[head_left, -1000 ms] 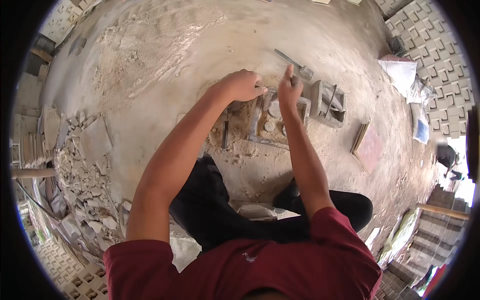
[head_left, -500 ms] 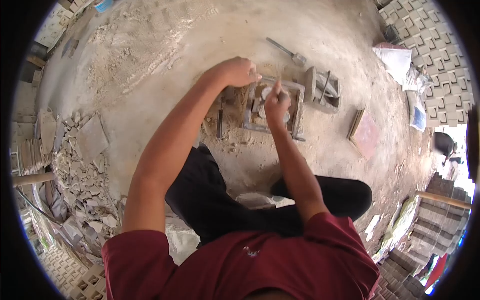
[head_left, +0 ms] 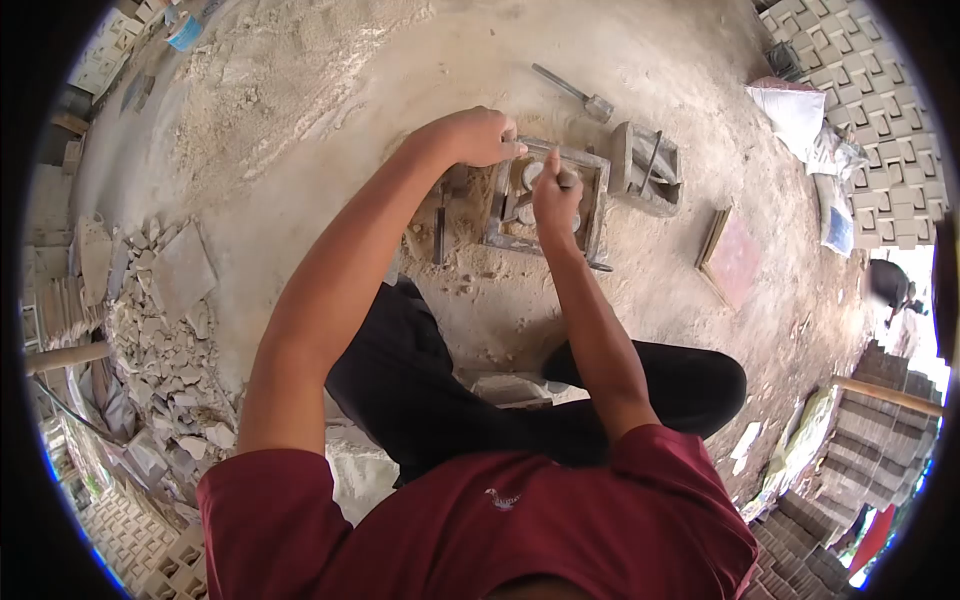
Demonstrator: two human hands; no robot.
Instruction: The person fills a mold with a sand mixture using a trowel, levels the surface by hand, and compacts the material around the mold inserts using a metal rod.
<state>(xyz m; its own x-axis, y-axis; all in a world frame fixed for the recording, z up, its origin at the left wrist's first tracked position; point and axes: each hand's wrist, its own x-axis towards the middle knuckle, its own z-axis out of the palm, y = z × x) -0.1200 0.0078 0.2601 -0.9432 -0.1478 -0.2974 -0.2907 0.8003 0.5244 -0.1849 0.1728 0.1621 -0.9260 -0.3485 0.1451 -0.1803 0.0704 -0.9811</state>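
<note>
1. Square frame (head_left: pixel 512 242), flat on the floor (head_left: pixel 480 340): pale round pieces (head_left: pixel 532 174) already lie inside; the interior looks unfilled, suggesting work partway along.
2. Right hand (head_left: pixel 556 205), closed around a tool handle (head_left: pixel 569 180), hides part of the interior.
3. Left hand (head_left: pixel 488 138), apart from the right, at the frame's far-left corner; its grip cannot be told.
4. Surroundings: dark bar (head_left: pixel 439 236) to the left; grey box (head_left: pixel 624 165) and long-handled tool (head_left: pixel 575 92) near; rubble (head_left: pixel 165 345) well apart.
</note>
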